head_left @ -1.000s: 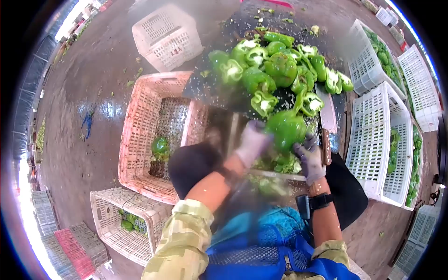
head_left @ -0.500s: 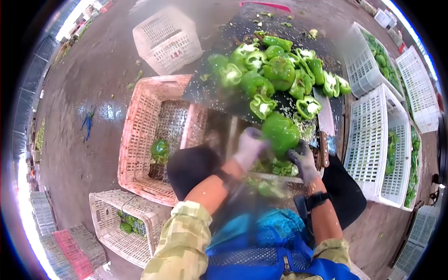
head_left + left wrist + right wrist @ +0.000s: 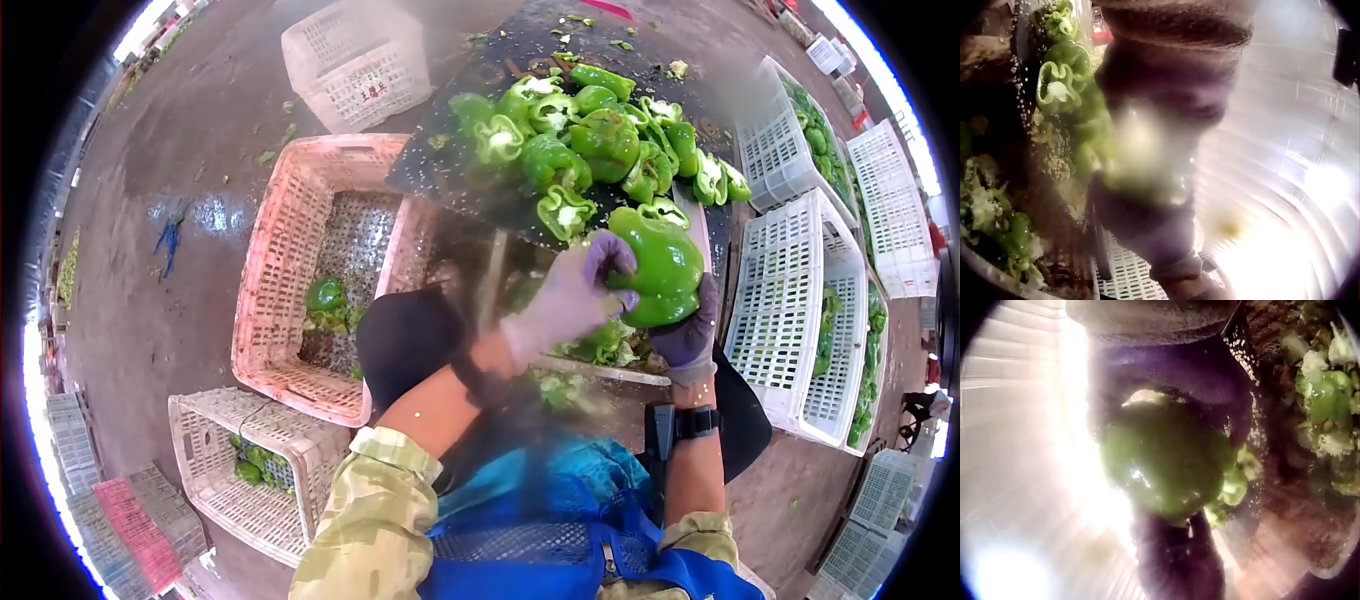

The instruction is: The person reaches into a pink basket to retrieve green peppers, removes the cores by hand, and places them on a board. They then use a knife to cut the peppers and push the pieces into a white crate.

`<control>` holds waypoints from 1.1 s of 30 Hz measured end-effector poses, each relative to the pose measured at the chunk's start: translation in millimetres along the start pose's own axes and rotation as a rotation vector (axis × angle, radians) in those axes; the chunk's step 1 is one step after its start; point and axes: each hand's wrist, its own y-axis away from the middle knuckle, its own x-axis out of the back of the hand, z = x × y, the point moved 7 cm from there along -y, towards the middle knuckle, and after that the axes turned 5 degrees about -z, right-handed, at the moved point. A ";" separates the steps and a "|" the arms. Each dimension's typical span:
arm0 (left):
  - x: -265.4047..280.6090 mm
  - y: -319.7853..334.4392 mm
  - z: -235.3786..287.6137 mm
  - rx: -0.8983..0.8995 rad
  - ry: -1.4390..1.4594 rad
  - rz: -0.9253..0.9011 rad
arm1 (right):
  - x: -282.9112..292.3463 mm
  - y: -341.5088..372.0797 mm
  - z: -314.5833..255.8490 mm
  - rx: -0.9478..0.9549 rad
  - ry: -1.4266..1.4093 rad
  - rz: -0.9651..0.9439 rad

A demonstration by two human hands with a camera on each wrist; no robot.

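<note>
Both hands wear pale, purple-fingered gloves and hold a large whole green bell pepper (image 3: 655,265) above the near edge of the dark board (image 3: 450,165). My right hand (image 3: 690,335) cups it from the lower right. On its left side, my left hand (image 3: 572,295) grips with curled fingers. In the right wrist view the glossy pepper (image 3: 1163,462) sits between the two gloves; the left wrist view is blurred there. Halved and cut green peppers (image 3: 605,145) lie heaped on the board, seeds scattered around them. A knife blade (image 3: 693,208) lies to their right, its handle hidden.
Pepper scraps (image 3: 605,345) fill a container below the hands. A pinkish crate (image 3: 262,270) at left holds a few green pieces, with a white crate (image 3: 250,470) nearer. White crates (image 3: 775,310) with peppers line the right; another (image 3: 360,70) stands at the back left.
The pepper has risen from low between the hands, moving right. My left hand followed it and its fingers now curl at its side; the right hand has shifted right and upward beneath it.
</note>
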 end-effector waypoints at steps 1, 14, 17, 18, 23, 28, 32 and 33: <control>-6.6 2.3 4.4 -0.066 -0.070 -0.056 | 8.7 -0.3 -3.1 0.016 -0.026 -0.028; 1.7 9.6 22.4 -0.216 -0.302 0.106 | -32.8 2.8 -18.0 0.447 1.516 -0.138; -25.1 20.1 25.3 -0.285 -0.883 -0.044 | -16.3 -3.0 0.3 0.018 0.653 -0.176; -33.7 21.9 21.0 -0.281 -1.142 -0.128 | -18.1 0.4 -1.2 0.000 0.669 -0.177; -71.0 41.4 27.1 -0.796 -1.310 -0.248 | -22.2 8.6 -15.5 0.070 0.970 -0.209; -76.4 43.4 14.1 -0.811 -1.319 -0.335 | 5.1 7.5 -13.1 -0.055 0.909 -0.030; -76.3 40.3 13.8 -0.833 -1.313 -0.349 | 1.3 6.9 1.7 -0.174 0.115 0.101; -76.6 39.6 14.3 -0.830 -1.321 -0.373 | -2.3 7.2 1.0 -0.146 0.126 0.099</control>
